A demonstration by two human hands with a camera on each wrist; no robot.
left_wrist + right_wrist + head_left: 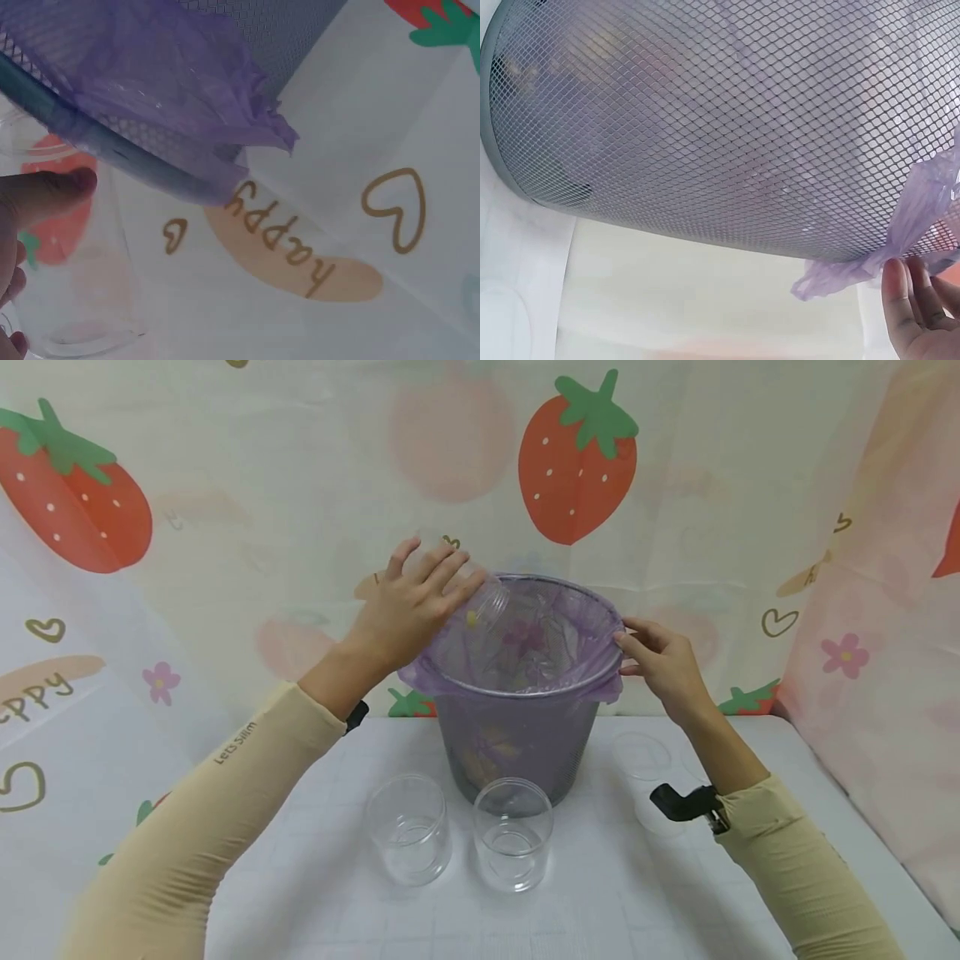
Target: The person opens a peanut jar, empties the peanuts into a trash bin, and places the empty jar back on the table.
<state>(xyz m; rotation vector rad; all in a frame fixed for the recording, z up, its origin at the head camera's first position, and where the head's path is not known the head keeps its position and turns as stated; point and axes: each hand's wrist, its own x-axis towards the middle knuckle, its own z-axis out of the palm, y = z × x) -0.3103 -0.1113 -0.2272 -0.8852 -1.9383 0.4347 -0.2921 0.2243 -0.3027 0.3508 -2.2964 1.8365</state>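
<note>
My left hand point(423, 597) grips a clear plastic jar point(97, 307) and holds it tilted, its mouth over the left side of the bin's opening. A small yellow bit point(472, 619) shows by the jar's mouth. Below it stands the mesh trash bin point(517, 735), lined with a purple plastic bag point(592, 647) folded over the rim. At the bin's right rim, my right hand point(667, 664) pinches the bag's edge between thumb and fingers. The right wrist view shows that hand point(926, 307) at the gathered purple plastic.
Two clear jars point(408, 835) point(513, 839) stand upright without lids in front of the bin. Clear round lids point(641, 757) lie flat on the white table point(315, 893) to the right. A strawberry-print cloth point(300, 468) hangs close behind the bin.
</note>
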